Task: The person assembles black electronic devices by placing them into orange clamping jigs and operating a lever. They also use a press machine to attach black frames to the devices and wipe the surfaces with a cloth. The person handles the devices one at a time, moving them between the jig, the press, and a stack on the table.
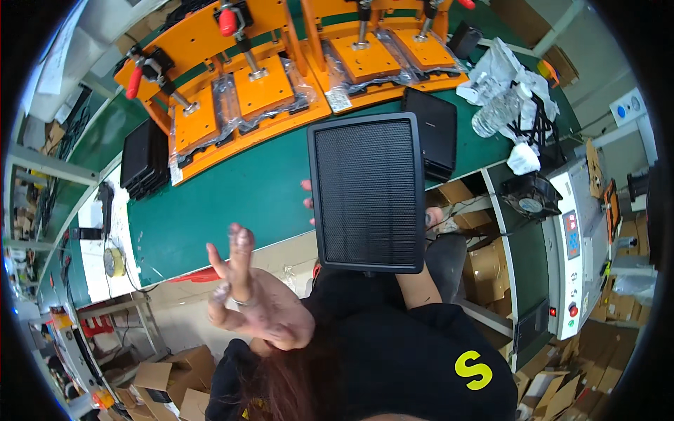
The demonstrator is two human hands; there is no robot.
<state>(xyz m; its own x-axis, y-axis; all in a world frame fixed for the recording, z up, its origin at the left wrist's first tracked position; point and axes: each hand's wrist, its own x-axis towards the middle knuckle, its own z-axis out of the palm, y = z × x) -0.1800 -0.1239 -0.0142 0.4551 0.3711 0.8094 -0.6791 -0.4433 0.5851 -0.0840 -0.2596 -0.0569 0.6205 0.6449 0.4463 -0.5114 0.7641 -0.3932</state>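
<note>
A black rectangular mesh panel [368, 196] with a smooth raised frame is held up in front of me, its mesh face towards me. My right hand [434, 217] grips it from behind; fingertips show past its left edge and part of the hand past its right edge, while the palm is hidden. To the left, my left hand [260, 302] is raised apart from the panel, its fingers spread and nothing in them. Beyond the panel, at its right, a stack of black panels [439, 130] lies on the green worktable [210, 217].
Orange clamping fixtures [203, 42] with red-handled toggle clamps line the table's far side. Another stack of black panels [145, 158] stands at the left. Crumpled clear plastic [502, 105] lies at the far right, near a black fan [530, 196] and a white control machine [569, 245]. Cardboard boxes [168, 379] fill the lower left.
</note>
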